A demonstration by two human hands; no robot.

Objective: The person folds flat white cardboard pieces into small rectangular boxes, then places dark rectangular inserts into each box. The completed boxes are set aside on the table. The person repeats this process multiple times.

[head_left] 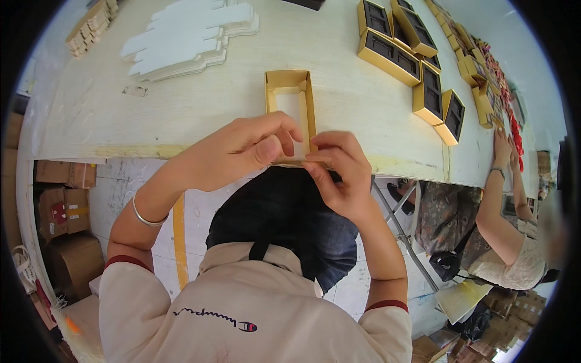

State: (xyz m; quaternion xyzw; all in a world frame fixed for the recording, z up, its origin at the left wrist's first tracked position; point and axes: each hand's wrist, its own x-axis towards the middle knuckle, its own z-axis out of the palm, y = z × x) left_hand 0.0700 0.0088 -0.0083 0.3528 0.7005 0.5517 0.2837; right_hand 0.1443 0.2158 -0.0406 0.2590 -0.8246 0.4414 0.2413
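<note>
An open, shallow gold cardboard box [313,103] with a pale inside lies lengthwise toward me at the table's near edge. Over its near left corner is my left hand [257,145], its fingers bent and the thumb standing apart from them, with nothing visible between. My right hand [344,169] pinches the box's near end between thumb and fingers, close to the right corner. Both hands partly cover that end, so its fold is hard to make out.
Flat white die-cut card blanks [181,39] are stacked at the far left. Gold boxes with black inserts [390,55] cluster at the far right. Beside me on the right, a co-worker's hand [501,148] rests at the table. Brown cartons [63,212] sit below on the left.
</note>
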